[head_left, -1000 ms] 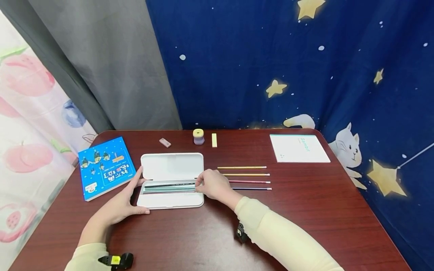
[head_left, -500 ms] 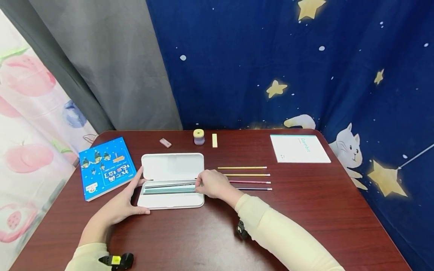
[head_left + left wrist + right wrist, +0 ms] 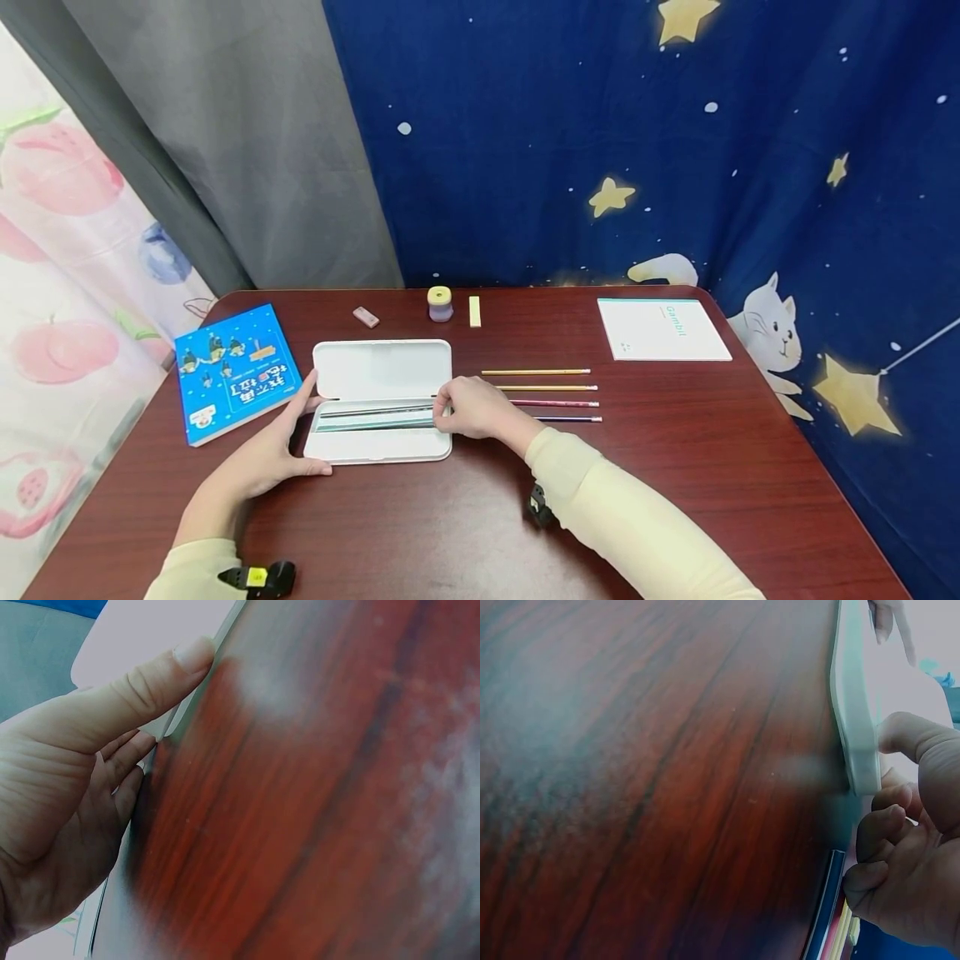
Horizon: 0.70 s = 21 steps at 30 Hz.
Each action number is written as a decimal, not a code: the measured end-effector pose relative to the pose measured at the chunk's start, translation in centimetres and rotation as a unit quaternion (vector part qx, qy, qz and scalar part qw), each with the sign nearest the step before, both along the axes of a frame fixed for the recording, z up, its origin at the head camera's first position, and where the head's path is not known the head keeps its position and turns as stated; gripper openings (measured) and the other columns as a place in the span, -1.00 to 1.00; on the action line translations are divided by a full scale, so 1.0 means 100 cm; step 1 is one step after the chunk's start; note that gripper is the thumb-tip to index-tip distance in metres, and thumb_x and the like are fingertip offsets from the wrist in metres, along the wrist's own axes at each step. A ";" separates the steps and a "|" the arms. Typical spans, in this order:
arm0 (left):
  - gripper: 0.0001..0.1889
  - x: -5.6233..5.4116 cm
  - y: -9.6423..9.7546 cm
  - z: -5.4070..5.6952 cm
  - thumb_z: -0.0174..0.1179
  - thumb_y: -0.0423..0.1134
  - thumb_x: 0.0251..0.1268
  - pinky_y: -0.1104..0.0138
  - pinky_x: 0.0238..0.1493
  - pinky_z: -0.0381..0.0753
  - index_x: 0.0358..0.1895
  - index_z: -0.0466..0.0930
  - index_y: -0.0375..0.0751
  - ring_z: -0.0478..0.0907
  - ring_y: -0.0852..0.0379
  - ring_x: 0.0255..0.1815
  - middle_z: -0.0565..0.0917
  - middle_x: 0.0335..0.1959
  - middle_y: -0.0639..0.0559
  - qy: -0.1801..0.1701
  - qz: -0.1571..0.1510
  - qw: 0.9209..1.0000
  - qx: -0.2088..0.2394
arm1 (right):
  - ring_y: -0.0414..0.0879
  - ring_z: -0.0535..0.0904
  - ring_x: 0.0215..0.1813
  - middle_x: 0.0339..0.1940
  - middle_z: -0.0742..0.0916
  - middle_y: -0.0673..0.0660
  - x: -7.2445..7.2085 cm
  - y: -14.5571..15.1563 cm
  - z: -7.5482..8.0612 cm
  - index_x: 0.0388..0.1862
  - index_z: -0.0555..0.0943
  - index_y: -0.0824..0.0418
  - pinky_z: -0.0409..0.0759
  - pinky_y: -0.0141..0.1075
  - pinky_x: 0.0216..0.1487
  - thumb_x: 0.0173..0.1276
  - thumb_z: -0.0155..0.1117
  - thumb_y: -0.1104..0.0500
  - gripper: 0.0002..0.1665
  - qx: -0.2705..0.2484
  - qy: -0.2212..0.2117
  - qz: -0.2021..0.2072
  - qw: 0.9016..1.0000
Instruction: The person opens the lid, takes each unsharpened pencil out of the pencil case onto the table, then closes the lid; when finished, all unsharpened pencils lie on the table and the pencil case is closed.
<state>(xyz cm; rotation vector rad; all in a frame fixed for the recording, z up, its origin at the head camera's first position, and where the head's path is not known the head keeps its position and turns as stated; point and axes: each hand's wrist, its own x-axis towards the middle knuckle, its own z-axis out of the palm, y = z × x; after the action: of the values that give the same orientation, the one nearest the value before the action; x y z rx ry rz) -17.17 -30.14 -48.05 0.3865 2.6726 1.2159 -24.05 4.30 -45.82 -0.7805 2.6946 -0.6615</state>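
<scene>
A white pencil case (image 3: pixel 384 447) lies open on the table, its lid (image 3: pixel 382 368) folded back. Slim teal and dark sticks (image 3: pixel 367 422) lie lengthwise inside, their right ends hidden by my right hand (image 3: pixel 474 408). With thumb and fingertips, that hand pinches a slim teal stick at the case's right end; I cannot tell its exact kind. My left hand (image 3: pixel 262 458) spreads around the case's left end. Its thumb (image 3: pixel 161 682) lies straight along the front edge, while the other fingers reach the left side. Several pencils (image 3: pixel 536 372) lie in parallel to the right, partly behind the right hand.
A blue book (image 3: pixel 236 375) lies to the left of the case. Along the back stand or lie an eraser (image 3: pixel 366 317), a small yellow-topped container (image 3: pixel 439 304) and a yellow strip (image 3: pixel 475 312). A white notebook (image 3: pixel 663 329) is at the back right.
The right hand shifts very slightly right and the teal sticks in the case change their slant. The left hand and the case stay in place.
</scene>
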 end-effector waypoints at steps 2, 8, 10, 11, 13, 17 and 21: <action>0.44 0.000 0.000 -0.001 0.64 -0.02 0.04 -0.48 0.43 0.07 0.71 -0.47 0.34 0.12 -0.32 0.56 0.25 0.58 -0.28 -0.001 0.001 1.000 -0.002 | -0.25 0.46 -0.52 -0.58 0.61 -0.15 0.000 0.001 -0.001 -0.37 0.72 -0.14 0.48 -0.37 -0.42 0.36 0.41 0.02 -0.92 -0.005 -0.007 0.003 1.000; 0.45 0.000 -0.001 -0.004 0.64 0.00 0.02 -0.48 0.43 0.06 0.70 -0.47 0.36 0.12 -0.33 0.56 0.25 0.57 -0.27 -0.002 0.003 1.000 -0.006 | -0.26 0.47 -0.57 -0.68 0.57 -0.15 0.001 0.001 -0.004 -0.36 0.76 -0.14 0.44 -0.38 -0.48 0.42 0.45 -0.04 -0.88 -0.024 -0.015 -0.002 1.000; 0.45 0.000 -0.001 -0.004 0.64 0.00 0.02 -0.49 0.43 0.06 0.70 -0.47 0.36 0.11 -0.33 0.57 0.25 0.57 -0.27 -0.002 0.003 1.000 -0.005 | -0.26 0.49 -0.56 -0.70 0.58 -0.16 0.002 0.001 -0.004 -0.37 0.78 -0.14 0.47 -0.38 -0.45 0.41 0.45 -0.02 -0.88 -0.034 -0.005 -0.007 0.999; 0.45 0.000 -0.001 -0.004 0.64 0.00 0.02 -0.49 0.43 0.05 0.70 -0.47 0.36 0.11 -0.33 0.57 0.25 0.57 -0.28 -0.002 0.003 1.000 -0.005 | -0.27 0.49 -0.54 -0.69 0.59 -0.17 0.003 0.001 -0.005 -0.38 0.78 -0.13 0.48 -0.38 -0.43 0.39 0.46 0.00 -0.88 -0.040 0.002 -0.010 0.999; 0.45 -0.001 -0.001 -0.004 0.64 0.00 0.03 -0.49 0.43 0.04 0.70 -0.47 0.36 0.10 -0.33 0.57 0.25 0.57 -0.28 -0.001 0.002 1.000 -0.003 | -0.28 0.48 -0.51 -0.66 0.60 -0.21 0.005 0.002 -0.007 -0.39 0.79 -0.13 0.49 -0.39 -0.39 0.38 0.46 0.03 -0.89 -0.050 0.019 -0.017 0.998; 0.44 -0.001 -0.001 -0.005 0.64 -0.01 0.03 -0.49 0.44 0.03 0.71 -0.47 0.36 0.11 -0.33 0.57 0.26 0.57 -0.26 0.001 -0.002 1.000 0.000 | -0.28 0.44 -0.46 -0.61 0.57 -0.17 0.009 0.004 -0.010 -0.38 0.80 -0.13 0.44 -0.42 -0.38 0.35 0.48 0.04 -0.92 -0.080 0.050 -0.031 0.995; 0.44 0.000 -0.001 -0.004 0.64 -0.01 0.04 -0.49 0.44 0.05 0.70 -0.47 0.36 0.12 -0.32 0.56 0.26 0.57 -0.25 0.003 -0.001 1.000 -0.003 | -0.25 0.44 -0.46 -0.54 0.56 -0.05 0.014 0.009 -0.007 -0.33 0.82 -0.08 0.42 -0.41 -0.45 0.34 0.48 0.04 -0.95 -0.116 0.069 -0.042 0.990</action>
<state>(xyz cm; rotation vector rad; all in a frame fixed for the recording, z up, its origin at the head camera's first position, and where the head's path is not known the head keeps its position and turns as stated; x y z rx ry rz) -17.18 -30.23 -48.48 0.3935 2.6792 1.2082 -22.66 5.20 -46.55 -0.7988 2.8219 -0.9903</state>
